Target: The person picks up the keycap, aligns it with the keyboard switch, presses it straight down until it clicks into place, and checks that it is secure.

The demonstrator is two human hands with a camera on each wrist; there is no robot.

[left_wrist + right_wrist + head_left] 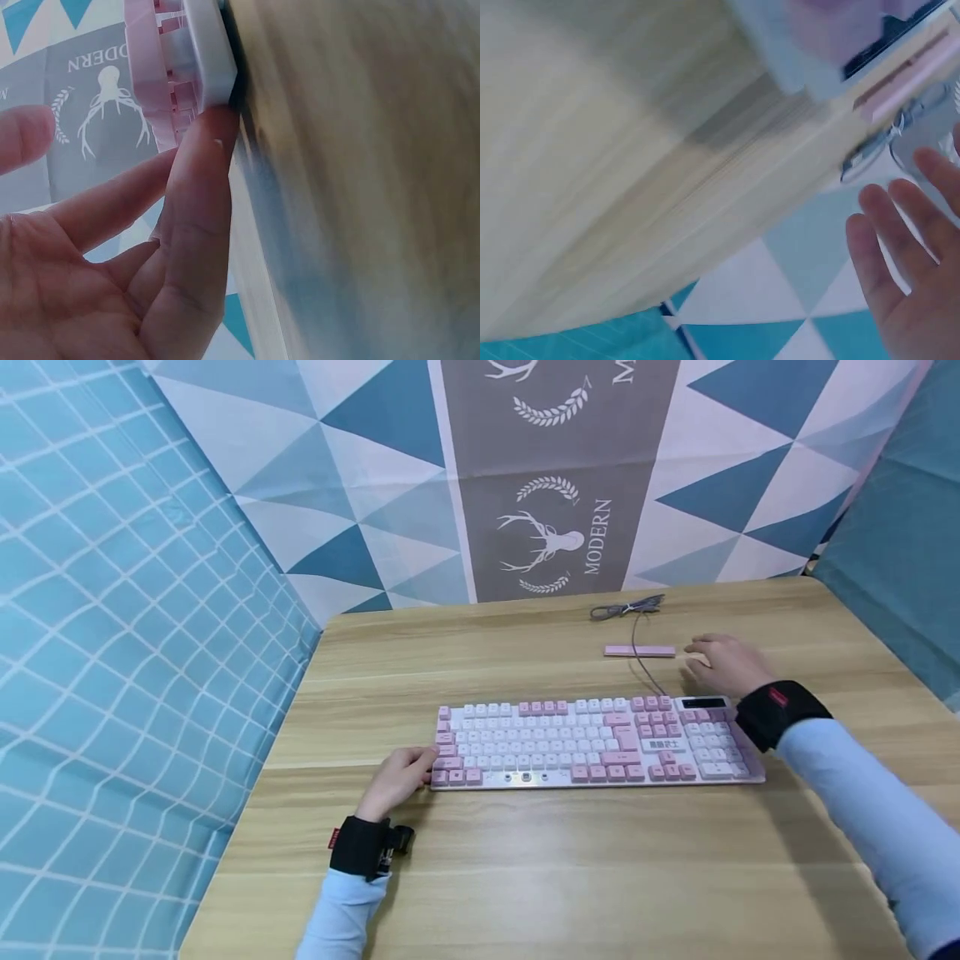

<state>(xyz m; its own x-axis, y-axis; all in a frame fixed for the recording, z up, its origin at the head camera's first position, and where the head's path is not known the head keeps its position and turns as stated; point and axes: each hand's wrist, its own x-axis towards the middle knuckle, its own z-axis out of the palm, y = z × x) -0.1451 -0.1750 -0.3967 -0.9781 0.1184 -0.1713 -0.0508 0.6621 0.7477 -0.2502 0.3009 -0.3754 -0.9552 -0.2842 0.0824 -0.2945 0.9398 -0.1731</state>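
Note:
A pink and white keyboard (547, 739) lies flat on the table, with a bare switch (526, 777) and stabilisers showing in its bottom row. My left hand (397, 781) touches the keyboard's left edge. In the left wrist view, a fingertip of the left hand (150, 247) meets the lower rim of the keyboard (214, 56), and the thumb stands apart from it. A long pink spacebar keycap (652, 652) lies behind the keyboard. Just right of it hovers my right hand (727, 664), its fingers spread and loosely bent around nothing in the right wrist view.
A bundled grey cable (626, 608) lies near the table's back edge, and its lead runs across the keycap to the keyboard. Patterned cloth (375, 468) hangs behind the wooden table (562, 877). Blue checked cloth (150, 652) hangs along the left.

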